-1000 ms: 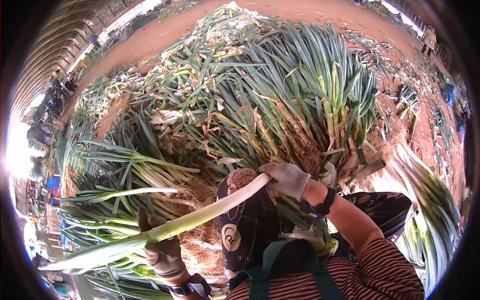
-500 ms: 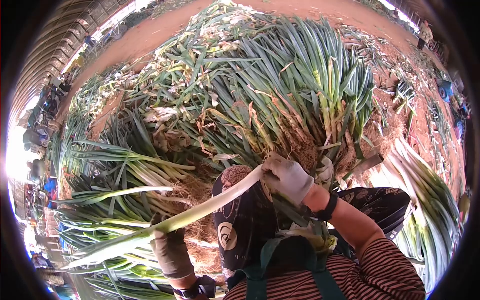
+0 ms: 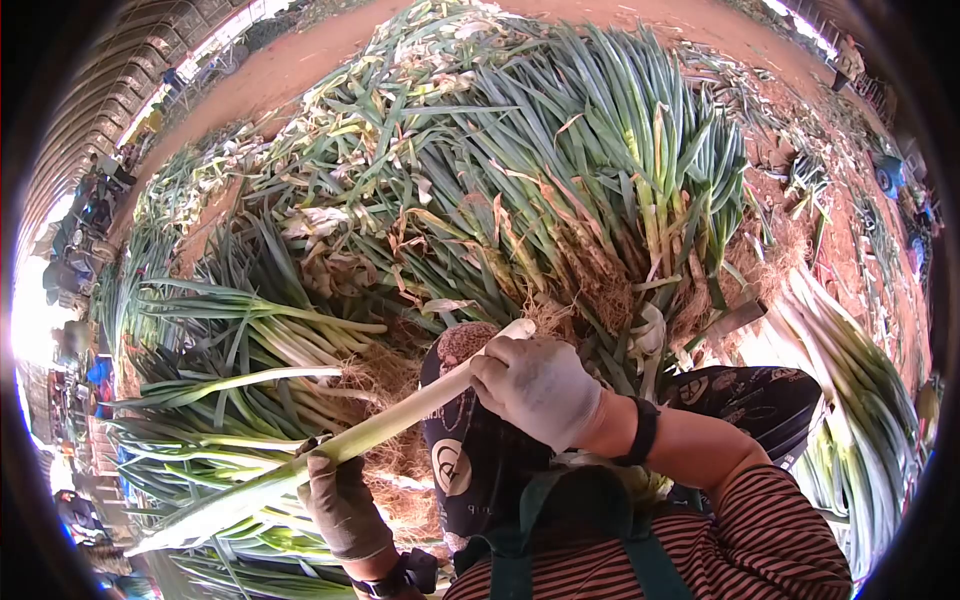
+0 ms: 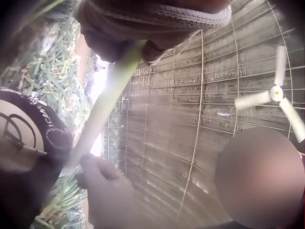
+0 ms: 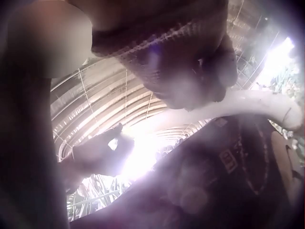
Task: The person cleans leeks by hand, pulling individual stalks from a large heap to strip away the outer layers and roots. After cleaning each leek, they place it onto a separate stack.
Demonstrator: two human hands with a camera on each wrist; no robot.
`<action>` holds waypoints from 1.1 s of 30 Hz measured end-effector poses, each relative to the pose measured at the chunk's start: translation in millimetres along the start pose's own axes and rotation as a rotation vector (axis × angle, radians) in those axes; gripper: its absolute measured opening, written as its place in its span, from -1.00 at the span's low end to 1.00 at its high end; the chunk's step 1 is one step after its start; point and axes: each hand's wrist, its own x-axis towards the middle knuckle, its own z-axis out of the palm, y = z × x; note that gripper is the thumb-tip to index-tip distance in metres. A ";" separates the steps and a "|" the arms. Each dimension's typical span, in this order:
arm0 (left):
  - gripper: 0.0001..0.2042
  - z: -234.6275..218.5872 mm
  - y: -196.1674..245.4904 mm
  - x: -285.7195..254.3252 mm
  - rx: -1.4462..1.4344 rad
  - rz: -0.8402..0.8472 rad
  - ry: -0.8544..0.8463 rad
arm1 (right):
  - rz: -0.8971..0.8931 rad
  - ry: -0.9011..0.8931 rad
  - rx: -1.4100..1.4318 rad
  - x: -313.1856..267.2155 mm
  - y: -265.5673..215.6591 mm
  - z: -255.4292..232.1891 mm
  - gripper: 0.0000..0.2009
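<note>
A long green onion (image 3: 408, 412) slants across the person's lap, its white root end at upper right and its leafy end at lower left. My gloved left hand (image 3: 345, 505) grips it near the start of the green leaves; in the left wrist view the stalk (image 4: 107, 102) runs out from under those fingers. Higher up, my gloved right hand (image 3: 540, 390) holds the white shank with curled fingers, and the root end sticks out past the hand. In the right wrist view the pale shank (image 5: 248, 102) passes just below the right hand (image 5: 190, 76).
A big heap of untrimmed green onions (image 3: 600, 130) lies ahead, roots toward the person. More onions (image 3: 240, 400) are piled at left. Cleaned ones (image 3: 850, 400) lie in a bundle at right, near a flat blade-like piece (image 3: 735, 318). Patterned knees (image 3: 455, 460) sit under the hands.
My right hand has slid down and left along the shank, so the root end now shows beyond it. The left fingers, more spread before, have closed round the stalk slightly further right.
</note>
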 end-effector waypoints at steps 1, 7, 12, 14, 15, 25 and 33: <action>-0.59 0.1 -0.4 -1.2 0.013 0.000 0.019 | -0.003 -0.038 -0.087 -0.6 -3.5 2.7 -0.84; -0.57 -4.0 -3.1 0.3 0.001 -0.030 0.028 | 0.130 -0.095 -0.059 4.7 -9.4 0.2 -0.91; -0.55 -8.8 -4.4 4.0 -0.011 -0.037 0.008 | 0.426 0.208 0.523 -13.0 30.6 2.5 -0.90; -0.55 -13.0 -5.8 6.4 -0.032 -0.049 0.016 | 0.724 0.173 0.761 -24.6 50.9 -5.3 -0.89; -0.54 -15.2 -5.9 7.7 -0.045 -0.052 0.021 | 0.898 0.149 0.917 -23.6 56.0 -13.3 -0.88; -0.60 -31.5 -5.6 11.3 -0.059 -0.037 -0.147 | 0.519 0.026 0.136 -62.0 122.7 -45.1 -0.84; -0.53 -51.9 -32.8 46.7 -0.241 -0.072 -0.153 | 0.010 -0.036 0.422 -5.3 61.5 5.6 -0.79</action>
